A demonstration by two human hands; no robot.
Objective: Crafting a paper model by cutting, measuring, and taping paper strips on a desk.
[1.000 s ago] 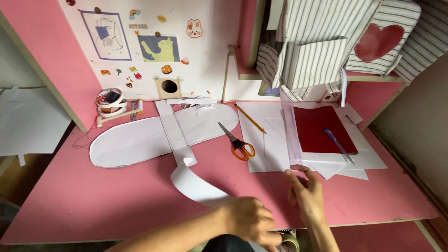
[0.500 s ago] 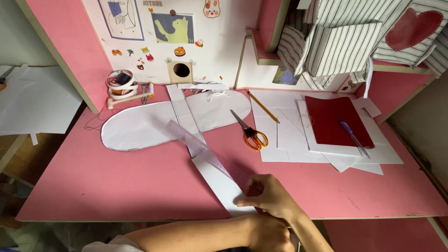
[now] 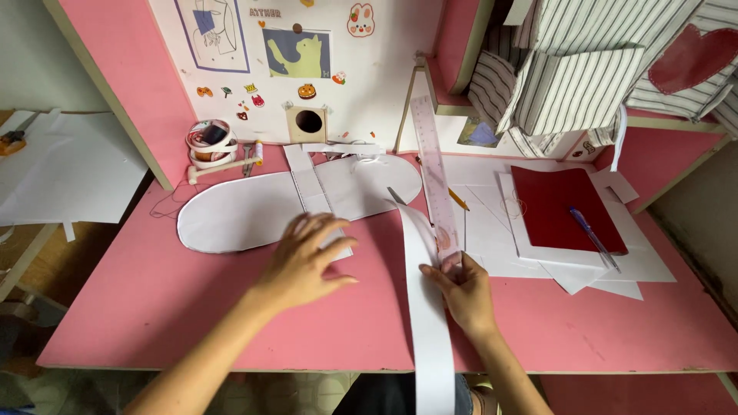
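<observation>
A pink bench fills the view from above, backed by a white board dotted with small stickers and two pictures, with a pink upright panel rising at 10 o'clock. Striped cloth with a red heart patch hangs at 1 o'clock. At 9 o'clock, beyond the bench's edge, white sheets cover a lower wooden surface.

On the bench, a large rounded white paper cutout stretches across the middle, with rolls of tape at its upper left near the board. At 3 o'clock a dark red book lies on a stack of white paper, a blue pen resting across its right edge.

The left hand lies flat, fingers spread wide, pressing on the narrow paper band that crosses the cutout; its grip closes on nothing. The right hand, at 5 o'clock from the centre, pinches with thumb and fingertips the lower end of a clear ruler, which runs up toward 12 o'clock. The ruler lies along the right edge of a long white paper strip; that strip runs from mid-bench down past the near edge at 6 o'clock. A yellow pencil shows just right of the ruler.
</observation>
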